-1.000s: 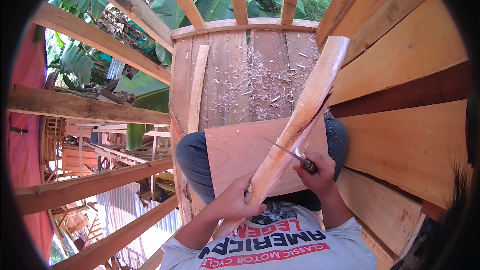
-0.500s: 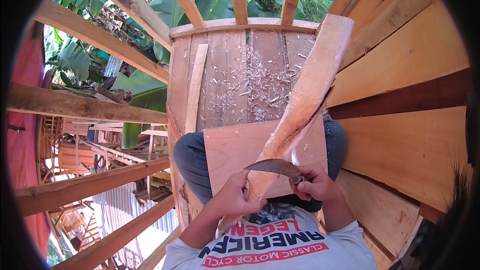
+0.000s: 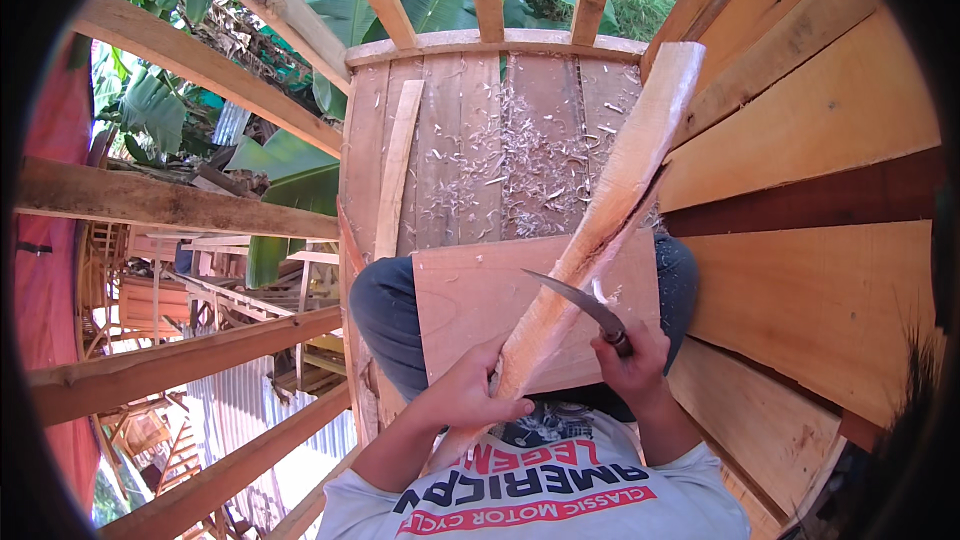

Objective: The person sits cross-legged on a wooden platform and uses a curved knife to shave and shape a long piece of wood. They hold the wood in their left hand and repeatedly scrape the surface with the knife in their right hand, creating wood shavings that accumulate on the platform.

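Note:
A long pale wooden stick (image 3: pixel 612 202) runs diagonally from my lap up to the upper right. My left hand (image 3: pixel 468 392) grips its lower end. My right hand (image 3: pixel 630 360) holds a curved knife (image 3: pixel 578 300) by the handle, its blade lying across the stick with the tip pointing left. A small shaving curls up where blade meets wood. Under the stick, a flat square wooden board (image 3: pixel 470 300) rests on my knees.
I sit on a raised plank platform (image 3: pixel 450 140) littered with wood shavings (image 3: pixel 530 160). A loose thin slat (image 3: pixel 398 170) lies at its left. Plank walls (image 3: pixel 810 280) rise on the right. Open beams (image 3: pixel 160 200) on the left show a drop to structures below.
The knife has swung from alongside the stick to lie across it, blade tip pointing left, lower on the stick. The stick's top has tilted slightly right.

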